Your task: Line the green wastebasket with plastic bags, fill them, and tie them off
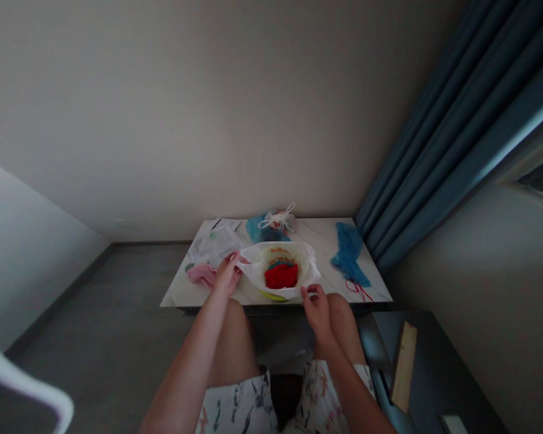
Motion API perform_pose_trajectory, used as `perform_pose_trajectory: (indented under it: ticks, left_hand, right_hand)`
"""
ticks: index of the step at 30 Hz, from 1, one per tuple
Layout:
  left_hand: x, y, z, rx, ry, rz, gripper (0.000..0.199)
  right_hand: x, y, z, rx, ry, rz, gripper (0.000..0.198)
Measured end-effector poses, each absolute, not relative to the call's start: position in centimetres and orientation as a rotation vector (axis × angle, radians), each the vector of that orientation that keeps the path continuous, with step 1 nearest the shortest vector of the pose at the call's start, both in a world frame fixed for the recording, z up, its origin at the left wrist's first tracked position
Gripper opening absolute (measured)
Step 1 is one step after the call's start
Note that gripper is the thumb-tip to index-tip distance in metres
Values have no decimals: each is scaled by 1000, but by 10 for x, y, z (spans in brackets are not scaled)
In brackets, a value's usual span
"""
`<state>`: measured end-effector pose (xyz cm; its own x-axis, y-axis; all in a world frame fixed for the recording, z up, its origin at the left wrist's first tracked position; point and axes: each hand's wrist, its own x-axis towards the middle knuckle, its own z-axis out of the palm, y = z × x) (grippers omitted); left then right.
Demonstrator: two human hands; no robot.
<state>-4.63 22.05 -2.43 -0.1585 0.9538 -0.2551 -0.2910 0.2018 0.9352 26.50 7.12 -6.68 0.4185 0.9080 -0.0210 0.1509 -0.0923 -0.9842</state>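
Note:
A white plastic bag (306,256) is spread wide at its mouth near the front edge of the marble-patterned table (319,232). Pinched in my left hand (228,272) is the bag's left side. My right hand (315,302) grips its front right rim. Inside the bag lies something red (281,276), with a blue and tan item behind it; their kinds I cannot make out. A yellow-green patch (274,296) shows under the bag's front. Beside my left hand lies a pink cloth (202,274).
Clear plastic and papers (215,241) lie at the table's left. A tied clear bag (281,222) sits at the back on blue plastic. A blue plastic bag (347,253) with red strings rests at right. A dark cabinet (438,361) bears a wooden block (404,364).

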Motion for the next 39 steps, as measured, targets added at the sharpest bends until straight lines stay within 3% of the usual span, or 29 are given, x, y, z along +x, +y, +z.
perform_pose_trajectory:
  ticks: [3,6,10,15,19,24,28,33,35,39]
  left_hand:
    - [-49,207,-14,598,1117,1143,29]
    - [-51,188,-18,570,1207,1000,34]
    - [-54,177,-22,808,1394,999,46]
    - [-38,191,8,1205,1377,1325,32]
    - [-1,211,34,1378,1199,1295,29]
    - [42,232,33,1652,1102,1055,26]
    - [56,239,11,1708,1084,978,38]
    - [59,243,-17,1754,1036,962,84]
    - [61,247,-24,1729,1050,969,85]
    - [63,258,-31,1686,1021,960,66]
  right_hand:
    - [273,85,-61,-1584,-896,646,61]
    - [282,107,-59,-1569,-986,569,69]
    - [290,127,-54,-1564,-1211,396,40]
    - [284,140,-32,-1418,-1396,220,23]
    - [271,166,-11,-1265,-1617,245,17]
    - [256,203,-11,-1222,-1814,336,23]
    - [253,214,-26,-1207,-1904,326,25]
    - [253,209,-41,-1109,-1928,342,34]
    - [250,207,-43,-1072,-1905,387,37]
    - [244,206,-39,-1054,-1815,533,35]
